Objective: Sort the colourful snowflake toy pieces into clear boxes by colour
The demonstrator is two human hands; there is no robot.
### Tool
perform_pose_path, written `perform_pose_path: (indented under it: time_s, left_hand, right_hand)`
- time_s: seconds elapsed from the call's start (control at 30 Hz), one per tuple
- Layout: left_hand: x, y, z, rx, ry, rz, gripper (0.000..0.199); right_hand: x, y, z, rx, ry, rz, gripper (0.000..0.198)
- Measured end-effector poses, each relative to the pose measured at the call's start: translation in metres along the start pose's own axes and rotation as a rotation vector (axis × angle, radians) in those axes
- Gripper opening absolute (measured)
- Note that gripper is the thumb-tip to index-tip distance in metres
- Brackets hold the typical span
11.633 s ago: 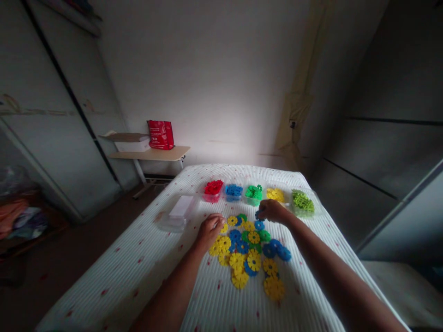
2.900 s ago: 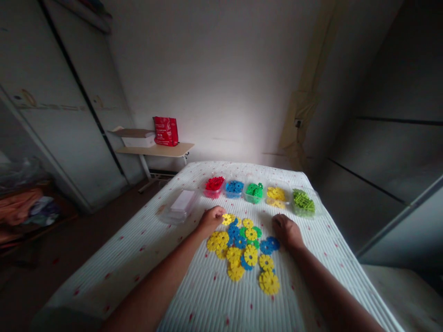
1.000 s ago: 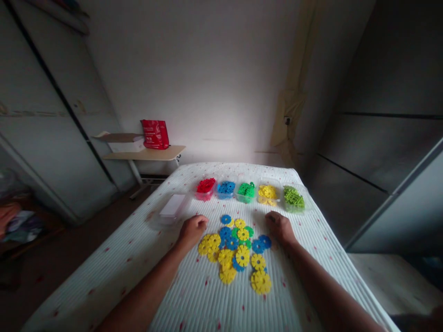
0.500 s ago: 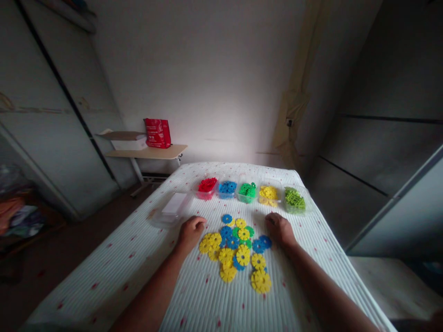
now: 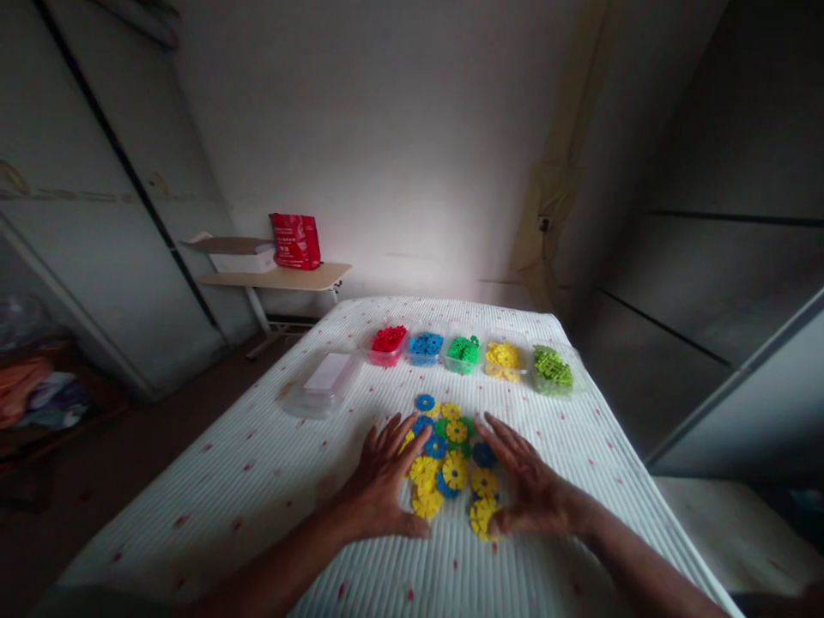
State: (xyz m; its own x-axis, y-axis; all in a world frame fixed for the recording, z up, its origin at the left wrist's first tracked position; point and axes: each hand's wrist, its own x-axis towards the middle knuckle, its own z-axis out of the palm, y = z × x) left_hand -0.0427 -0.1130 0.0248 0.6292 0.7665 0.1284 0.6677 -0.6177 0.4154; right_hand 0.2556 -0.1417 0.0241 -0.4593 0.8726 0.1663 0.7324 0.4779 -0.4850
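Observation:
A loose pile of notched plastic discs lies on the white bedspread, with yellow discs [image 5: 455, 470], blue discs [image 5: 436, 445] and a few green discs [image 5: 466, 427]. My left hand [image 5: 384, 485] is open with fingers spread along the pile's left side, covering some of the yellow ones there. On the right side my right hand [image 5: 529, 483] is open too, its thumb over a yellow disc [image 5: 482, 515] at the near edge. Both palms face inward around the pile. Whether the fingertips touch the discs I cannot tell.
Beyond the pile stands a row of clear tubs holding red pieces [image 5: 389, 339], blue pieces [image 5: 426, 346], green pieces [image 5: 463, 351], yellow pieces [image 5: 504, 357] and lime-green pieces [image 5: 552, 367]. A clear lidded container [image 5: 324, 383] lies left. A side table [image 5: 283, 277] carries a red bag [image 5: 296, 241].
Both hands have opened from curled shapes beside the pile and moved inward and nearer, so they now flank the discs. Some discs on the left and right are now covered by fingers.

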Motion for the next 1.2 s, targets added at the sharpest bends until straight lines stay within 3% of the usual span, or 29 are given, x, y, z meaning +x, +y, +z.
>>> perform_pose_path:
  time_s: [0.07, 0.2, 0.33, 0.5, 0.7, 0.8, 0.93, 1.03, 1.2]
  left_hand:
    - [-0.004, 0.007, 0.008, 0.015, -0.038, -0.045, 0.121]
    - [0.007, 0.016, 0.020, 0.042, -0.019, -0.153, 0.117]
    - [0.034, 0.017, 0.021, 0.073, 0.036, -0.182, 0.105]
    - [0.061, 0.000, 0.016, 0.090, 0.118, -0.233, 0.097]
    - [0.060, -0.016, 0.014, -0.022, 0.356, -0.163, 0.071]
    - [0.055, -0.023, 0.013, -0.158, 0.491, -0.141, 0.054]
    - [0.054, -0.040, 0.012, -0.377, 0.633, -0.321, 0.042]
    - [0.056, -0.052, 0.014, -0.553, 0.681, -0.402, 0.041]
    - [0.058, -0.061, 0.021, -0.627, 0.699, -0.368, 0.039]
  right_hand:
    - [-0.014, -0.008, 0.019, -0.108, 0.025, -0.029, 0.121]
    - [-0.016, -0.006, 0.043, -0.235, 0.169, -0.051, 0.105]
    - [0.014, 0.008, 0.042, -0.266, 0.250, -0.088, 0.094]
    - [0.057, 0.021, 0.031, -0.209, 0.258, -0.066, 0.088]
    - [0.064, 0.024, 0.023, 0.047, 0.314, -0.026, 0.071]
    - [0.060, 0.030, 0.019, 0.339, 0.401, 0.152, 0.060]
    - [0.059, 0.037, 0.011, 0.707, 0.503, 0.393, 0.049]
    - [0.060, 0.037, 0.006, 0.799, 0.520, 0.397, 0.044]
    - [0.057, 0.036, 0.004, 0.776, 0.417, 0.348, 0.049]
